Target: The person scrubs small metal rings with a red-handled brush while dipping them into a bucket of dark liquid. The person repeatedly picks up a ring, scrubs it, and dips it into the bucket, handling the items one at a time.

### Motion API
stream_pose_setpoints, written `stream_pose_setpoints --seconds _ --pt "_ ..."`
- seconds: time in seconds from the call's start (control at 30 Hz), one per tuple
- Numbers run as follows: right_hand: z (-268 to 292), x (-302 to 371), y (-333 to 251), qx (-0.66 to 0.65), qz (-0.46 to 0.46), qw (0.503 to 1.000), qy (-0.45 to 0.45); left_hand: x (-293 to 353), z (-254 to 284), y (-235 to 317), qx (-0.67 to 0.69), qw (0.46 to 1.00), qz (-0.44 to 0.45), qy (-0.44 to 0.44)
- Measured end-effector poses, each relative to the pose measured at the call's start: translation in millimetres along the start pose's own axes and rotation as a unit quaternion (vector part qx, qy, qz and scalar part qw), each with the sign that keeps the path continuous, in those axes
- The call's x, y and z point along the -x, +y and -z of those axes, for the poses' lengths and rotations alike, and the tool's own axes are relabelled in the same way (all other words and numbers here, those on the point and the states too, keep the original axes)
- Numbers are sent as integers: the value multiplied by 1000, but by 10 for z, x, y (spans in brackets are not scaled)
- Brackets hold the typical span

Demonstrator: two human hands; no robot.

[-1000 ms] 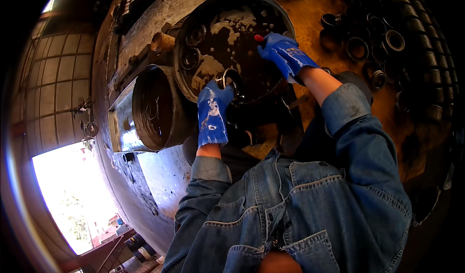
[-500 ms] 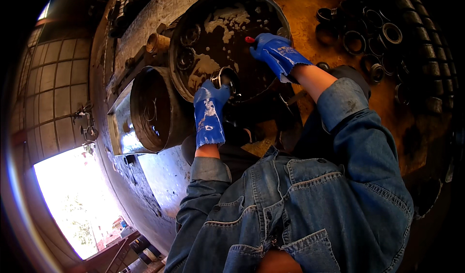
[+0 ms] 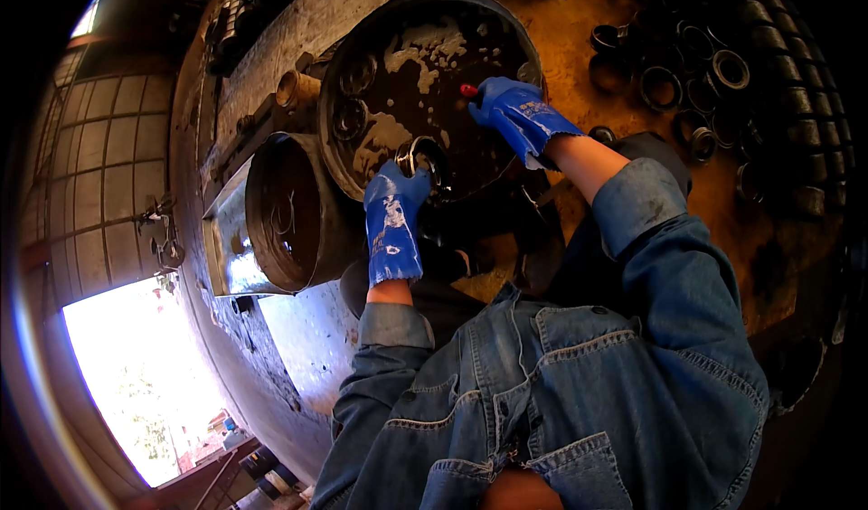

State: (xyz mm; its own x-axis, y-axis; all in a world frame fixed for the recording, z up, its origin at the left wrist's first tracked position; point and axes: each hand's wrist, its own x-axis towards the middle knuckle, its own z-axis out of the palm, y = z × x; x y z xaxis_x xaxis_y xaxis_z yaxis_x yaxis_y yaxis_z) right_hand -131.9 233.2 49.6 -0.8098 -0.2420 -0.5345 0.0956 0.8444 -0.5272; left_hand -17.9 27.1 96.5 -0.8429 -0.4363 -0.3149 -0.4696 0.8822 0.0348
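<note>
In front of me is a wide round tub (image 3: 336,153) of dark liquid with patches of pale foam. My left hand (image 3: 396,187), in a blue rubber glove, grips a shiny metal ring (image 3: 423,159) at the tub's near edge. My right hand (image 3: 511,112), gloved the same way, is closed over the right part of the tub. It holds a tool with a red handle end (image 3: 467,90); the rest of the tool is hidden, so its kind cannot be told. More rings (image 3: 350,118) lie in the liquid along the left side.
Left of the tub stands a tilted metal drum (image 3: 312,193). Many loose dark rings (image 3: 661,88) lie on the brown floor to the right, beside stacked rows of rings (image 3: 768,38). A wooden-coloured cylinder (image 3: 297,88) sits near the tub's left rim.
My right hand has shifted slightly down and right with the red-ended tool. The left hand keeps hold of the ring, which looks slightly turned. The whole view has dipped a little.
</note>
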Motion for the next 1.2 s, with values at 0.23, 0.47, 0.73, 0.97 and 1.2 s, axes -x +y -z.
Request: stream_pose_setpoints --seconds 0.23,0.47,0.73,0.97,1.2 --pt "40 56 161 -7 31 999 40 -28 28 60 32 998 -45 -20" --pt "-341 27 192 79 91 993 -6 -404 -153 -428 217 964 -113 -104" --pt "-305 259 197 106 116 988 -3 -508 583 977 108 986 -117 -52" --pt "-262 326 309 146 144 979 -1 -324 1144 2564 256 866 -428 -45" --pt "-389 94 377 116 103 988 10 -836 1073 2386 378 839 -372 -118"
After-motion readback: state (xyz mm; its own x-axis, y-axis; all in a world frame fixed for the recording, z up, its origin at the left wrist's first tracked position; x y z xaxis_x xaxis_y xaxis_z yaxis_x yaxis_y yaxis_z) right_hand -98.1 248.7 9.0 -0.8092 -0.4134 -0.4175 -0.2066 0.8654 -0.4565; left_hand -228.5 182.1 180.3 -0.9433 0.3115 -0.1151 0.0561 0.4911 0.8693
